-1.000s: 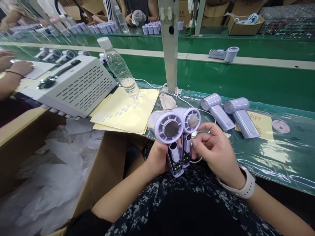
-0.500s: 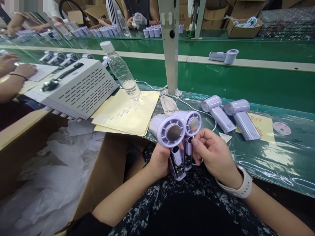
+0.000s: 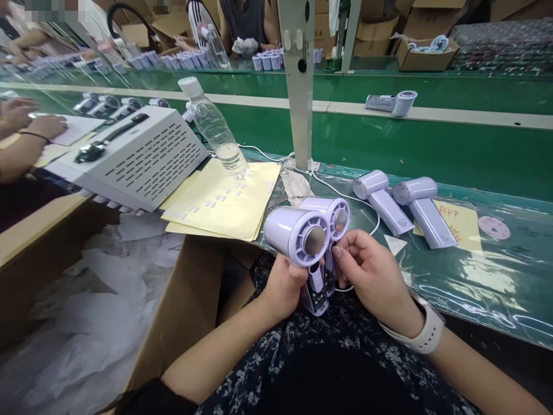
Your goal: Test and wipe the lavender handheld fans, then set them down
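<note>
My left hand is wrapped round the handles of two lilac handheld fans, held side by side over my lap with their round heads facing me. Circuit boards show in the open handles. My right hand, with a white watch at the wrist, has its fingers curled and its fingertips pressed on the handle of the right fan. A white cable runs from the bench towards the fans. Two more lilac fans lie on the green bench to the right.
Yellow sticker sheets and a leaning water bottle sit left of a white post. A white vented machine stands further left, beside another person's hands. An open cardboard box with white plastic is by my left knee.
The two fans have turned and tilted a little to the right in my left hand. My right hand's fingers closed in from spread to pressing on the right fan's handle.
</note>
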The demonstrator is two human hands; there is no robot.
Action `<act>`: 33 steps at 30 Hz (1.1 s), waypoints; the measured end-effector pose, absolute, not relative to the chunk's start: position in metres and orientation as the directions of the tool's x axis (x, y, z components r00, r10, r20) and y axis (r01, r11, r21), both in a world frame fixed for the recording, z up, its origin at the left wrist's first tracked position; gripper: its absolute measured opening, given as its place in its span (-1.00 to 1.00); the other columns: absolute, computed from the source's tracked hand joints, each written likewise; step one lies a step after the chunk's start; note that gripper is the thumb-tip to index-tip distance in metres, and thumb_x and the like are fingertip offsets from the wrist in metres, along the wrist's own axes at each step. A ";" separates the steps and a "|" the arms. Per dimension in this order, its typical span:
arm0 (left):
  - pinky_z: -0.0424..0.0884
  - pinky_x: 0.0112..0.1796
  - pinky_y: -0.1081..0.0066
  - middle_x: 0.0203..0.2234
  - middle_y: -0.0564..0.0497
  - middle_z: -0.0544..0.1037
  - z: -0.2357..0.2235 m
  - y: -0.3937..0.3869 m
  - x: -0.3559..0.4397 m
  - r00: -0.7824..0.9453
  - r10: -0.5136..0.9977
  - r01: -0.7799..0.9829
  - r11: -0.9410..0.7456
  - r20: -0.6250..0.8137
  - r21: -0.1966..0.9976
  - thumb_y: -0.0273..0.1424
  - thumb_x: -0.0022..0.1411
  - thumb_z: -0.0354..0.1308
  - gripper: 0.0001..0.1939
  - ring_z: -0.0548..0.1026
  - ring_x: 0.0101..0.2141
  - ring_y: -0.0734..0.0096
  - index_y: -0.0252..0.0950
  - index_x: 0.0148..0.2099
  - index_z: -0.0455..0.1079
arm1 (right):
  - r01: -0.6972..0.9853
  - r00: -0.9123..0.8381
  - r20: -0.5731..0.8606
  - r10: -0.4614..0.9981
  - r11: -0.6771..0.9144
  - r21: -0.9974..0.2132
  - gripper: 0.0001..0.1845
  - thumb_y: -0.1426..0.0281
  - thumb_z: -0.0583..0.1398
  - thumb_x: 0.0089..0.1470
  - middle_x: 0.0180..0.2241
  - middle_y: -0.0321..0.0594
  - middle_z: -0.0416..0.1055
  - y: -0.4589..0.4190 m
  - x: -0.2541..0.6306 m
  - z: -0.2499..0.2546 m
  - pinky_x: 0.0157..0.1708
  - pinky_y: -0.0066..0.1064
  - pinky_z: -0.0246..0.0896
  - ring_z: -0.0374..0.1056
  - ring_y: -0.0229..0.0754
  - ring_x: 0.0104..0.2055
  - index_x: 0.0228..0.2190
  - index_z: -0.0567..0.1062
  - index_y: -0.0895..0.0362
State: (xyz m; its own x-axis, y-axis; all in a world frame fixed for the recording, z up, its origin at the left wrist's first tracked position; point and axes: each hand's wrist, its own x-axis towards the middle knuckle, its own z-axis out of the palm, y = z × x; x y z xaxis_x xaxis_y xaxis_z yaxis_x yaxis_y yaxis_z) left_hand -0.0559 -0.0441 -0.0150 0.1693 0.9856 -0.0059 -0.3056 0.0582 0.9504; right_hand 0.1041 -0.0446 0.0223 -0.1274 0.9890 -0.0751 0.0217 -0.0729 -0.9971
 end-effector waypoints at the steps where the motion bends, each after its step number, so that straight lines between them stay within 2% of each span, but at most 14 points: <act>1: 0.39 -0.34 0.30 -0.43 -0.10 0.53 -0.013 -0.044 -0.055 0.159 0.987 -0.311 0.034 0.016 0.950 0.47 -0.12 0.08 -0.14 0.48 -0.37 0.20 -0.30 -0.39 0.48 | 0.011 -0.138 -0.083 0.987 -0.083 -0.997 -0.79 0.30 0.21 0.26 -0.62 -0.44 0.33 -0.044 0.105 0.021 -0.63 -0.57 0.22 0.28 -0.36 -0.63 -0.40 0.35 0.08; 3: 0.39 -0.36 0.31 -0.46 -0.10 0.53 -0.007 -0.043 -0.053 0.163 0.986 -0.360 0.021 0.040 0.933 0.44 -0.05 0.08 -0.18 0.50 -0.38 0.19 -0.30 -0.42 0.45 | -0.039 -0.158 -0.101 0.982 -0.108 -0.993 -0.77 0.30 0.21 0.28 -0.66 -0.47 0.32 -0.044 0.106 0.019 -0.63 -0.58 0.17 0.24 -0.38 -0.65 -0.40 0.33 0.08; 8: 0.49 -0.34 0.25 -0.49 -0.07 0.55 0.005 -0.040 -0.051 0.309 0.944 -0.583 0.282 -0.114 0.762 0.41 -0.09 0.16 -0.23 0.58 -0.35 0.09 -0.29 -0.42 0.40 | -0.330 -0.235 -0.167 0.957 -0.241 -0.913 -0.71 0.27 0.27 0.26 -0.68 -0.52 0.29 -0.041 0.107 0.019 -0.67 -0.61 0.10 0.22 -0.41 -0.72 -0.42 0.31 0.09; 11: 0.53 -0.29 0.15 -0.38 -0.11 0.60 0.010 -0.037 -0.053 0.364 0.917 -0.676 0.378 -0.160 0.633 0.38 -0.10 0.20 -0.26 0.60 -0.30 0.04 -0.28 -0.43 0.37 | -0.502 -0.260 -0.150 0.954 -0.267 -0.823 -0.71 0.27 0.29 0.24 -0.54 -0.40 0.48 -0.039 0.108 0.024 -0.59 -0.56 0.24 0.38 -0.36 -0.62 -0.41 0.32 0.09; 13: 0.55 -0.25 0.09 -0.29 -0.14 0.62 0.013 -0.035 -0.055 0.369 0.913 -0.714 0.398 -0.173 0.576 0.36 -0.10 0.23 -0.27 0.61 -0.25 0.02 -0.28 -0.44 0.36 | -0.546 -0.249 -0.109 0.962 -0.232 -0.805 -0.73 0.29 0.30 0.23 -0.39 -0.29 0.59 -0.038 0.109 0.026 -0.50 -0.52 0.34 0.49 -0.30 -0.49 -0.41 0.34 0.10; 15: 0.56 -0.22 0.06 -0.23 -0.16 0.63 0.016 -0.033 -0.057 0.365 0.910 -0.725 0.409 -0.195 0.554 0.35 -0.10 0.25 -0.27 0.61 -0.22 0.00 -0.29 -0.46 0.35 | -0.539 -0.223 -0.066 0.973 -0.180 -0.823 -0.74 0.33 0.32 0.21 -0.37 -0.28 0.59 -0.037 0.111 0.027 -0.44 -0.51 0.38 0.50 -0.30 -0.45 -0.43 0.38 0.11; 19: 0.57 -0.18 0.07 -0.19 -0.18 0.63 0.018 -0.033 -0.058 0.384 0.896 -0.730 0.442 -0.222 0.522 0.34 -0.13 0.28 -0.28 0.62 -0.19 -0.03 -0.30 -0.47 0.36 | -0.477 -0.142 -0.018 0.990 -0.084 -0.875 -0.75 0.37 0.37 0.16 -0.49 -0.36 0.51 -0.035 0.114 0.024 -0.43 -0.55 0.38 0.41 -0.37 -0.51 -0.45 0.43 0.11; 24: 0.57 -0.16 0.07 -0.20 -0.17 0.64 0.018 -0.033 -0.056 0.404 0.887 -0.740 0.461 -0.225 0.489 0.31 -0.13 0.31 -0.29 0.62 -0.17 -0.04 -0.30 -0.47 0.37 | -0.424 -0.117 -0.036 0.993 -0.082 -0.902 -0.85 0.35 0.40 0.14 -0.49 -0.37 0.52 -0.035 0.115 0.021 -0.39 -0.50 0.45 0.46 -0.32 -0.47 -0.23 0.57 0.01; 28: 0.57 -0.15 0.06 -0.20 -0.17 0.63 0.020 -0.032 -0.054 0.401 0.887 -0.743 0.462 -0.231 0.484 0.30 -0.13 0.31 -0.30 0.62 -0.18 -0.03 -0.30 -0.47 0.36 | -0.337 -0.110 -0.030 0.994 -0.066 -0.939 -0.92 0.32 0.39 0.14 -0.46 -0.28 0.55 -0.035 0.114 0.019 -0.38 -0.52 0.46 0.48 -0.31 -0.44 -0.31 0.68 0.05; 33: 0.57 -0.20 0.11 -0.28 -0.15 0.63 0.017 -0.032 -0.053 0.379 0.894 -0.733 0.448 -0.241 0.511 0.31 -0.12 0.30 -0.29 0.62 -0.24 0.04 -0.30 -0.47 0.38 | -0.135 -0.091 0.027 0.996 0.014 -0.991 -0.85 0.26 0.39 0.12 -0.39 -0.19 0.58 -0.033 0.123 0.021 -0.33 -0.31 0.51 0.51 -0.16 -0.37 -0.26 0.69 0.04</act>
